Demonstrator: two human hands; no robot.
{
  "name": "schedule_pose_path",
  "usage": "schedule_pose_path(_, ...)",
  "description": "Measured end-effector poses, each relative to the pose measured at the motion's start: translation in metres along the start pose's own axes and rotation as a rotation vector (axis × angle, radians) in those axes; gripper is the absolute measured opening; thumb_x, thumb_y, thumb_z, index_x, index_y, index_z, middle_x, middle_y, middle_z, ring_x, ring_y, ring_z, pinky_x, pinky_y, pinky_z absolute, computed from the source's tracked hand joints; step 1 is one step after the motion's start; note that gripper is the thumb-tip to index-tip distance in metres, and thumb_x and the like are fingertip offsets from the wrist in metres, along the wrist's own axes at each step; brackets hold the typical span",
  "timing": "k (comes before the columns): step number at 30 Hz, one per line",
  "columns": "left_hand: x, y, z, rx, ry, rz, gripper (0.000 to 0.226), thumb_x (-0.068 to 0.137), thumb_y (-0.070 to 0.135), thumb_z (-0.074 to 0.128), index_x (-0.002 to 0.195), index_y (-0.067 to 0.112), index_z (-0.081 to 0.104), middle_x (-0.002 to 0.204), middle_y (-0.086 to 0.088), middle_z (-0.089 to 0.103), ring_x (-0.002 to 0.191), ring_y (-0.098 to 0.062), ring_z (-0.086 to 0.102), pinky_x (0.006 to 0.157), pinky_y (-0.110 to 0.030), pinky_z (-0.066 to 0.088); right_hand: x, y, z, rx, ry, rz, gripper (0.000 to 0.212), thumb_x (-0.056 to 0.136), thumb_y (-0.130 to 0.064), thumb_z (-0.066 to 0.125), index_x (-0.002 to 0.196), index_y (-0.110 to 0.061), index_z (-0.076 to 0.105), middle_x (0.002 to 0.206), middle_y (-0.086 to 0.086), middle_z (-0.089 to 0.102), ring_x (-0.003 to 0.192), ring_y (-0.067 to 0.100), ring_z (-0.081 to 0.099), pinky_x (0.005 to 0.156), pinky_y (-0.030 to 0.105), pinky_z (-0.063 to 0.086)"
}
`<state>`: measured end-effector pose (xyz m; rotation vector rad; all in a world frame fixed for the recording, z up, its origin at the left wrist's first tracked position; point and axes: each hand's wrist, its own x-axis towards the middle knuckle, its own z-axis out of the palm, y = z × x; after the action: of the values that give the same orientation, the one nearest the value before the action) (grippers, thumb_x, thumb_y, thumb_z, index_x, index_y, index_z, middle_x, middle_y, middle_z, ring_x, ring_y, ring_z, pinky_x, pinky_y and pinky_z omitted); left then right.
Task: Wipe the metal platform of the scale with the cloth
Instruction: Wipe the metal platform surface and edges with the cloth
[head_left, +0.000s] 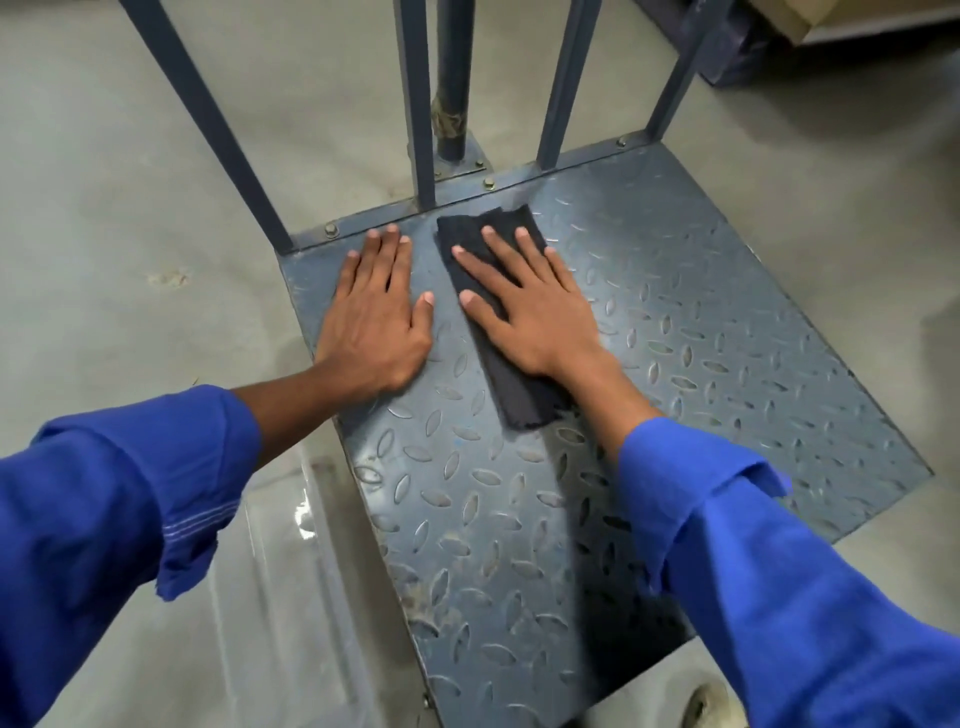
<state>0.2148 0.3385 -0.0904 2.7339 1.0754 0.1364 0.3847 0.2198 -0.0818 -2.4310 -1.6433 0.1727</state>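
Note:
The scale's metal platform is a grey-blue tread plate lying low on the floor. A dark folded cloth lies on its far middle part, stretched toward me. My right hand presses flat on the cloth, fingers spread, palm down. Left of it, my left hand rests flat on the bare plate near the far left corner, holding nothing. Both arms wear blue sleeves.
Blue-grey upright bars and a round post rise from the platform's far edge. Concrete floor surrounds the scale. A clear plastic sheet lies by the left edge. Cardboard and dark objects stand at the far right.

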Motion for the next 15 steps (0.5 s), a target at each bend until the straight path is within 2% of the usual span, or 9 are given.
schedule_pose_path(3,0.001,0.000,0.000,0.028,-0.029,0.013,0.076,0.111,0.052,0.018,0.172,0.011,-0.003,0.181,-0.008,-0.009,0.167,-0.022,-0.012,0.136,-0.044,-0.007,-0.023,0.052,-0.012,-0.009,0.043,0.154,0.059,0.106,-0.069,0.024,0.162,-0.056,0.014,0.176,-0.014,0.009,0.164,0.018,0.000,0.133,0.045,0.001)
schedule_pose_path(7,0.019,0.007,-0.004,0.091,-0.087,0.226,0.082,0.104,0.054,0.005,0.171,0.008,-0.004,0.180,-0.012,-0.010,0.166,-0.023,-0.016,0.135,-0.045,-0.011,-0.001,0.097,-0.028,0.049,0.066,0.468,0.063,0.104,-0.071,0.019,0.164,-0.054,0.012,0.177,-0.009,0.003,0.164,0.023,-0.005,0.132,0.050,-0.003)
schedule_pose_path(9,0.033,0.018,-0.005,0.099,-0.110,0.262,0.083,0.102,0.053,0.004,0.171,0.007,-0.004,0.180,-0.012,-0.010,0.166,-0.024,-0.016,0.134,-0.045,-0.013,0.006,0.075,-0.022,0.023,0.073,0.427,0.062,0.106,-0.067,0.018,0.165,-0.051,0.011,0.178,-0.007,0.002,0.164,0.025,-0.006,0.132,0.051,-0.004)
schedule_pose_path(12,0.050,0.040,-0.001,0.081,-0.087,0.220,0.080,0.105,0.050,0.006,0.171,0.007,-0.001,0.181,-0.010,-0.007,0.167,-0.023,-0.015,0.134,-0.047,-0.013,0.002,0.058,-0.008,-0.022,0.050,0.126,0.055,0.110,-0.056,0.018,0.165,-0.051,0.014,0.177,-0.009,0.008,0.164,0.023,0.000,0.132,0.047,0.001)
schedule_pose_path(13,0.054,0.044,0.000,0.077,-0.089,0.208,0.077,0.108,0.050,0.007,0.172,0.008,-0.002,0.181,-0.008,-0.008,0.167,-0.022,-0.015,0.134,-0.049,-0.013,0.004,0.065,-0.011,-0.021,0.033,0.079,0.054,0.111,-0.054,0.017,0.164,-0.051,0.014,0.177,-0.010,0.010,0.164,0.022,0.001,0.132,0.046,0.001)
schedule_pose_path(15,0.058,0.045,0.002,0.069,-0.098,0.191,0.072,0.113,0.048,0.012,0.172,0.011,-0.003,0.181,-0.005,-0.009,0.166,-0.020,-0.016,0.134,-0.050,-0.012,0.017,0.093,-0.022,-0.005,0.053,0.174,0.054,0.111,-0.053,0.016,0.164,-0.051,0.014,0.177,-0.010,0.009,0.164,0.021,0.001,0.133,0.046,0.001)
